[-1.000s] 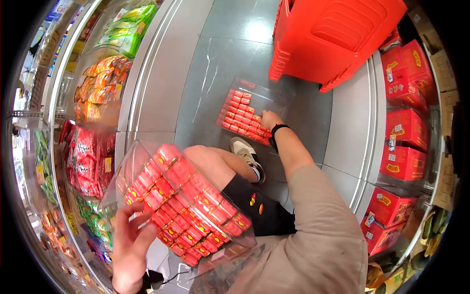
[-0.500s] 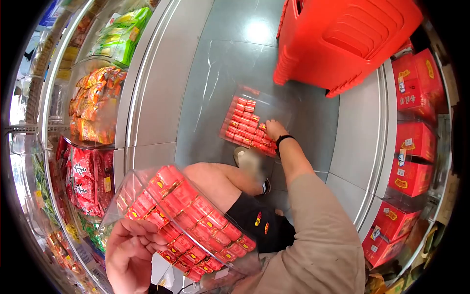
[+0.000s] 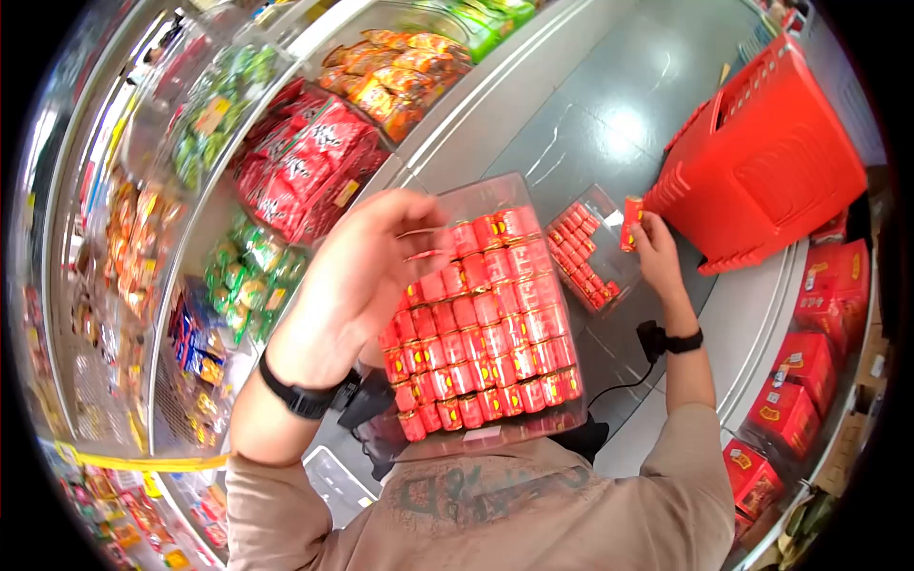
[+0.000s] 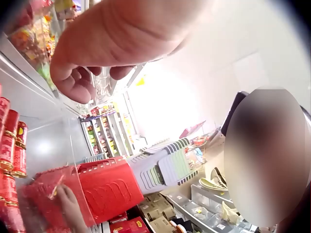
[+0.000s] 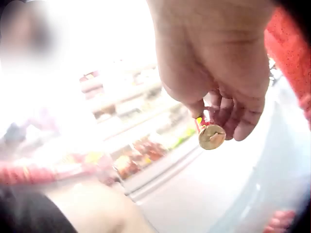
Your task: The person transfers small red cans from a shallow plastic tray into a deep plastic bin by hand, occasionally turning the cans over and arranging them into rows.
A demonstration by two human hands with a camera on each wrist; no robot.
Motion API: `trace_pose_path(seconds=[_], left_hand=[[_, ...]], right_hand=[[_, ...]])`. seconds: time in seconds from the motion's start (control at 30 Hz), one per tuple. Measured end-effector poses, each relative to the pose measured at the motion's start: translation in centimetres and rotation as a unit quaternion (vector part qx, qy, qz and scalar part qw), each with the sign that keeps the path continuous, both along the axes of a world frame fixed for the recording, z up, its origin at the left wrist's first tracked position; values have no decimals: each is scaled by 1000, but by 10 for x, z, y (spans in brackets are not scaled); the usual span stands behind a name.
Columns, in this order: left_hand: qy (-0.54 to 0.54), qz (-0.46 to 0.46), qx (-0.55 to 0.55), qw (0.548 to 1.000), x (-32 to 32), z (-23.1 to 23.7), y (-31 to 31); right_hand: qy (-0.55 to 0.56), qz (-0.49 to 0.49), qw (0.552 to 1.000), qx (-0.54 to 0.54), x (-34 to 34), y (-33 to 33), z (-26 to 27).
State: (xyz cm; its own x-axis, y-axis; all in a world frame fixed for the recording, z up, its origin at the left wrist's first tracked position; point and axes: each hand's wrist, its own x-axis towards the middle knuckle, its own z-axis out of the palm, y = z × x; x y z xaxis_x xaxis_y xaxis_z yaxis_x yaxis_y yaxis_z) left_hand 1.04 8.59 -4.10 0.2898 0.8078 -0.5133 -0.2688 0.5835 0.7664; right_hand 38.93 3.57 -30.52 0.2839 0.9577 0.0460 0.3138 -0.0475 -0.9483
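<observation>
A clear plastic box (image 3: 476, 440) holds rows of red-wrapped rolls (image 3: 457, 338) and stands tilted up in front of the chest. My left hand (image 3: 371, 257) is at its upper left side, fingers loosely curled near the top rolls. In the left wrist view those curled fingers (image 4: 75, 85) have nothing visible in them. My right hand (image 3: 659, 252) pinches one red roll (image 3: 631, 224) between thumb and fingers, above a second clear box (image 3: 617, 293) on the floor. The right wrist view shows that roll's gold end (image 5: 212, 138). More red rolls lie along one side of the floor box.
A stack of red plastic stools (image 3: 762, 171) stands beyond the floor box. Shelves of bagged snacks (image 3: 309, 157) line the left, and red cartons (image 3: 790, 381) line the right. A black cable (image 3: 624, 385) hangs from the right wrist.
My right hand has come up out of the floor box with a roll. The box before my chest is tilted more upright, and my left hand has shifted toward its top. The head view has turned.
</observation>
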Motion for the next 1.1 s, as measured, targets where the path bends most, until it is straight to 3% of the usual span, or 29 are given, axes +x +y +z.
trace_pose_path(seconds=[0.13,0.2,0.27,0.3,0.5,0.57,0.7,0.87,0.97,1.1], left_hand=[[-20,-22,22,999,-3,3,-4],[-5,-37,43,998,-1,12,-15],[39,-65,67,995,4,24,-34],[61,-79,79,992,6,28,-44],[41,-73,71,994,-4,8,-61],[28,-52,53,997,-7,-3,-63],[158,-44,9,986,-22,-19,-56],[223,-3,-17,975,-43,-68,-35],[280,-29,8,959,-55,-96,-30],[339,-55,-41,938,-49,-100,-34]], right_hand=[[87,87,988,97,-64,-25,175],[84,178,978,71,-95,-35,227],[110,252,960,44,-129,-35,248],[135,282,949,31,-144,-33,253],[-95,347,933,2,-191,-21,247],[-69,346,936,-16,-194,-19,232],[-15,308,951,-13,-182,-12,207],[33,290,956,-22,-171,-17,209],[59,306,950,-20,-169,-22,211],[69,337,939,-15,-164,-22,209]])
